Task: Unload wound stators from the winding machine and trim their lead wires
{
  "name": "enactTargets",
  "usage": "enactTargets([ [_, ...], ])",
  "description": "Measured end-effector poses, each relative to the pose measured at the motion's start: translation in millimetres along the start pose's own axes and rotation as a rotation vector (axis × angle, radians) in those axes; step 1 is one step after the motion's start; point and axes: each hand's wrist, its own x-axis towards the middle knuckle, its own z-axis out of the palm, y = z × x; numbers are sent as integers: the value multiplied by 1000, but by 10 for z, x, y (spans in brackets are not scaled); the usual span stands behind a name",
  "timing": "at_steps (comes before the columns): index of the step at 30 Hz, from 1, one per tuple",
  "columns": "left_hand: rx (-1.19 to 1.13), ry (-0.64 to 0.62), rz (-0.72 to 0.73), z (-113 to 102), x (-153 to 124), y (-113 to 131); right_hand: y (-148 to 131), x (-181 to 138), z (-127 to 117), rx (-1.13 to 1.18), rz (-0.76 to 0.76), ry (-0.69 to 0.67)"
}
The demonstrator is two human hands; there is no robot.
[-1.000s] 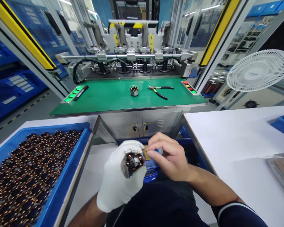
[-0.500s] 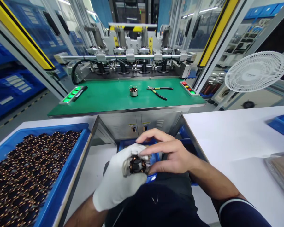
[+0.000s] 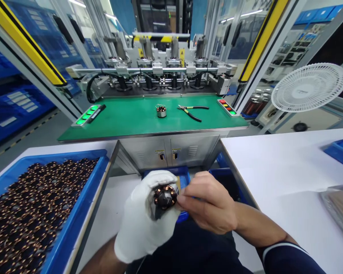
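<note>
White-gloved left hand (image 3: 145, 220): curls round a copper-wound stator (image 3: 165, 197), this side of the green tabletop (image 3: 125, 121).
Bare right hand (image 3: 210, 201): fingertips pressed together by its rim; can't tell what they pinch.
Stator: likely rim work; needs steady holding.

Lower centre: gloved left hand (image 3: 147, 217) grips a coil (image 3: 165, 198), wound end toward camera; bare right hand (image 3: 210, 203) has fingertips at its right edge. Lower left: blue tray (image 3: 78, 213) of wound parts. Middle: metal-sided piece (image 3: 161, 112), pliers (image 3: 193, 115) on green bench (image 3: 122, 118). Right: fan (image 3: 308, 87).
</note>
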Motion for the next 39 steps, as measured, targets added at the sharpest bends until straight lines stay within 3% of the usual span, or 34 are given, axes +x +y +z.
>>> enactTargets([
  [4, 164, 115, 51, 46, -41, 39, -37, -20, 67, -130, -22, 112],
  [8, 104, 148, 4, 96, -121, -8, -73, -33, 154, -67, -1, 136],
  [13, -285, 159, -77, 142, -213, -124, -146, -64, 294, 156, 397, 249],
  [15, -520, 133, -113, 113, -203, -195, -139, -74, 313, 194, 421, 272],
  [17, -704, 133, -247, 52, -171, -279, -109, -77, 292, 206, 366, 249],
  [19, -808, -43, -450, -16, -146, -363, -74, -74, 247, 210, 310, 213],
  [22, -927, -536, -648, -75, -163, -447, -42, -62, 189, 208, 251, 148],
  [24, -986, -621, -660, -68, -197, -456, -38, -56, 181, 162, 208, 121],
  [26, -1004, -529, -655, -36, -218, -429, -42, -51, 193, 68, 213, 124],
  [29, -1035, -286, -591, 6, -203, -349, -48, -39, 221, -11, 331, 170],
  [32, -1157, -96, -493, 1, -152, -286, -38, -20, 212, 84, 390, 185],
  [34, -1222, -72, -496, -16, -128, -288, -22, -10, 182, 158, 334, 144],
  [36, -1217, -211, -579, -26, -129, -327, -4, -5, 148, 206, 262, 93],
  [39, -1197, -582, -703, -6, -178, -403, 17, 2, 117, 232, 198, 55],
])
